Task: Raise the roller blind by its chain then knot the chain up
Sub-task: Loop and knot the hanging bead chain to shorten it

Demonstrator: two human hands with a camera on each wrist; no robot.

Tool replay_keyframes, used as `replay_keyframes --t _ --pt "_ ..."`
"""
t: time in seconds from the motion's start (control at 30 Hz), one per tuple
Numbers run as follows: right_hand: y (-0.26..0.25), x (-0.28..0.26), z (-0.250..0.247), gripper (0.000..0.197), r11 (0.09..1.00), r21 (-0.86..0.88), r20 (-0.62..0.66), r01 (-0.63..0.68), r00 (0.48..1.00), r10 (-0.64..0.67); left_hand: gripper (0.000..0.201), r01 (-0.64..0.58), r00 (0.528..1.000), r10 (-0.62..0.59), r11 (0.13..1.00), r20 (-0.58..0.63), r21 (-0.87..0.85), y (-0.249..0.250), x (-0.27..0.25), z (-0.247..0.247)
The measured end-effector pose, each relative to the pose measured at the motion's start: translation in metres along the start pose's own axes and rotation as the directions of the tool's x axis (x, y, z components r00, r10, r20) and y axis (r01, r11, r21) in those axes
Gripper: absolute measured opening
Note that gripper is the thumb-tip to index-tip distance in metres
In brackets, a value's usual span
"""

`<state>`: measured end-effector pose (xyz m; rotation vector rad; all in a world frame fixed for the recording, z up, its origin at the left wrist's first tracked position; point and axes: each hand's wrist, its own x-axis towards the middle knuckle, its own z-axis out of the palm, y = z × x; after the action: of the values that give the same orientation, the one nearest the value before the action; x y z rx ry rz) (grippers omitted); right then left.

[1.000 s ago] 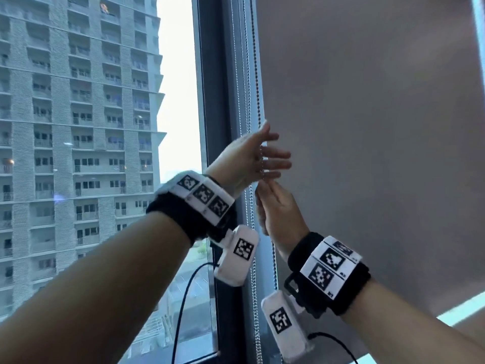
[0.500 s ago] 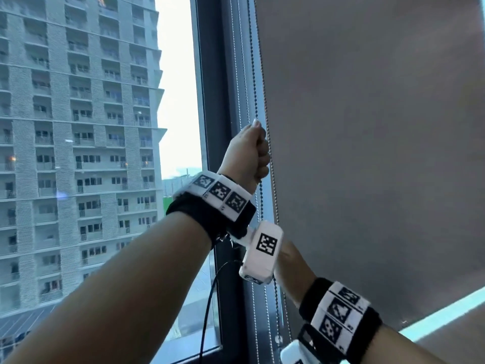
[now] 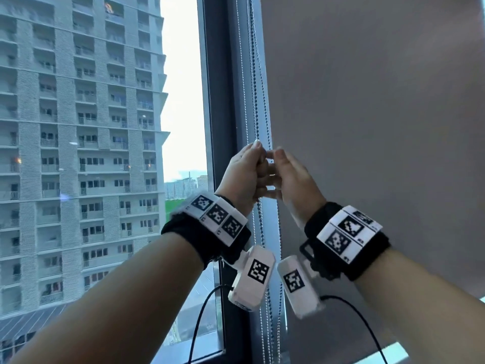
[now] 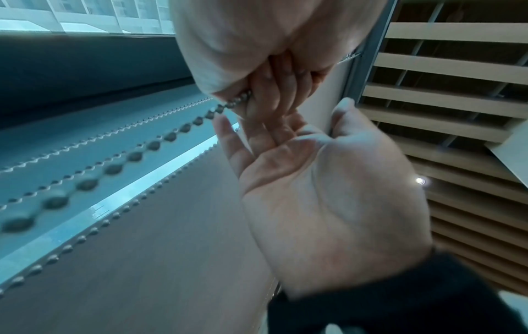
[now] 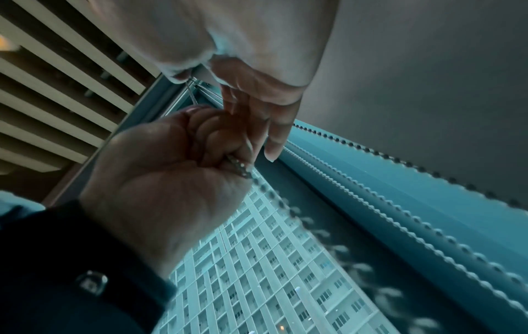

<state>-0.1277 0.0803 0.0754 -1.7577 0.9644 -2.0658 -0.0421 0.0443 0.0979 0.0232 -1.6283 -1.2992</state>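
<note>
Now your left hand (image 3: 245,174), at centre frame, is fisted round one strand of the chain (image 3: 261,227), thumb up; that grip is tight on the beads. Your right hand (image 3: 291,179) is just beside it, fingers straight and touching the fist, holding nothing. Both chain strands hang along the left edge of the blind (image 3: 380,127), which fills the right of the frame.

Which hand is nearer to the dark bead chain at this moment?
Left. The left hand grips the bead chain in its fist. The right hand is open just to the right of it, not holding it.
</note>
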Motion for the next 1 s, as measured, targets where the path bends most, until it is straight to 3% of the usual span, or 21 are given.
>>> replay_keyframes --t 0.2,0.33,0.77,1.0 --pt "-0.017 0.005 0.006 0.033 0.998 0.05 0.038 0.028 0.999 -0.03 0.032 0.003 1.0 -0.002 0.999 -0.019 0.046 -0.001 0.001 0.003" --pt "-0.01 0.004 0.006 0.026 1.0 0.007 0.056 -0.008 0.998 0.008 0.024 0.046 0.998 -0.05 0.991 0.029 0.122 -0.009 -0.006 -0.004" --pt "0.013 -0.012 0.004 0.023 0.999 -0.001 0.101 -0.045 0.994 0.045 0.022 0.143 0.988 -0.149 0.985 0.048 0.1 -0.031 -0.025 -0.017" --pt "0.024 -0.003 0.001 0.019 0.994 -0.082 -0.108 0.066 0.991 -0.075 0.036 0.093 0.984 -0.108 0.99 0.144 0.108 -0.03 -0.027 -0.016"
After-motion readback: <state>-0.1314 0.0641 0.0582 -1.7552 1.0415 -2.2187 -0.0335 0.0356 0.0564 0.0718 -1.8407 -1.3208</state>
